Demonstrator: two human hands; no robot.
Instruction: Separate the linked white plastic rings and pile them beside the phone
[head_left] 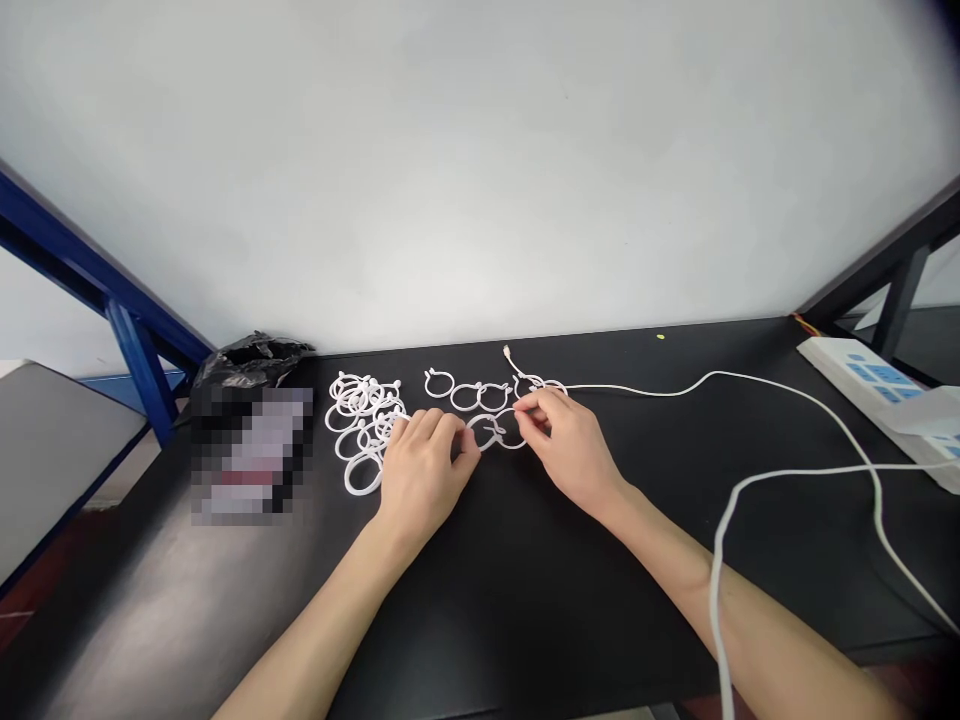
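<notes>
Two white open rings with small knobbed ends meet in front of me. My left hand pinches the left ring at its outer side. Thumb and fingers of my right hand are closed on the right ring. Their ends overlap between my hands; whether they are hooked together I cannot tell. Beside my left hand lies a heap of several similar white rings. Behind my hands are a single ring, a pair of touching rings and more rings partly hidden by my right hand.
A white cable runs across the black table and over my right forearm. At the right stands a white power strip. A black plastic bag and a blurred-out object lie at left. Behind is a pale wall.
</notes>
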